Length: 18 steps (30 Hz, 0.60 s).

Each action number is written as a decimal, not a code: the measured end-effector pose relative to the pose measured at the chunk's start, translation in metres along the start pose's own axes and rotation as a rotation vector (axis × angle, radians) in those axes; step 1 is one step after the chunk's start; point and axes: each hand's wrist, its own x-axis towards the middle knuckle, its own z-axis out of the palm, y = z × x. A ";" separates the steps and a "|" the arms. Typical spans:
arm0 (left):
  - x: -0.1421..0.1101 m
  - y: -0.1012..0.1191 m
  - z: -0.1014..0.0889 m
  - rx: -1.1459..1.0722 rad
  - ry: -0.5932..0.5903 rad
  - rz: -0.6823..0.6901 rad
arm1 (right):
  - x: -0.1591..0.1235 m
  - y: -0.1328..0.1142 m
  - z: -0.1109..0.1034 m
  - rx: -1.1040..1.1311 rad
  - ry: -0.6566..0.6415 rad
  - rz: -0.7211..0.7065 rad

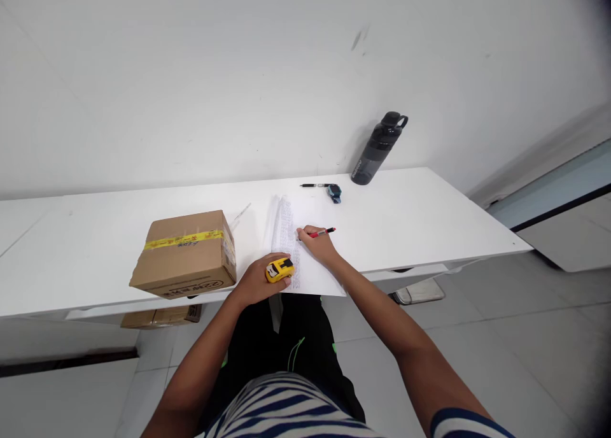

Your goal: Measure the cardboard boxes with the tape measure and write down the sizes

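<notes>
sitting near the paper [308, 272] is a taped box [184, 254].

Left fingers [273, 257] curled, right fingers [311, 230] pinched

Left hand [255, 282] has a yellow tape measure [280, 270], right hand [319, 245] grips a red pen [323, 232] over the paper [312, 275], taped box [184, 256] nearby.

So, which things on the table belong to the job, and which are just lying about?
Job in hand:
red, black-ended pen in right hand
white, closely written paper beneath it
yellow-and-black tape measure in left hand

Apparently lying about:
brown, yellow-taped cardboard box (possibly connected)
dark cylindrical bottle
slim black pen
small blue-and-black gadget
thin pale strip
</notes>
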 end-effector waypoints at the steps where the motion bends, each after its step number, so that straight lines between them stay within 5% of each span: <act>1: 0.000 0.000 0.000 -0.002 0.004 0.000 | 0.000 0.000 0.000 0.001 -0.003 0.000; 18: -0.001 -0.004 -0.003 -0.235 0.034 -0.046 | -0.002 -0.001 0.000 0.026 0.009 0.021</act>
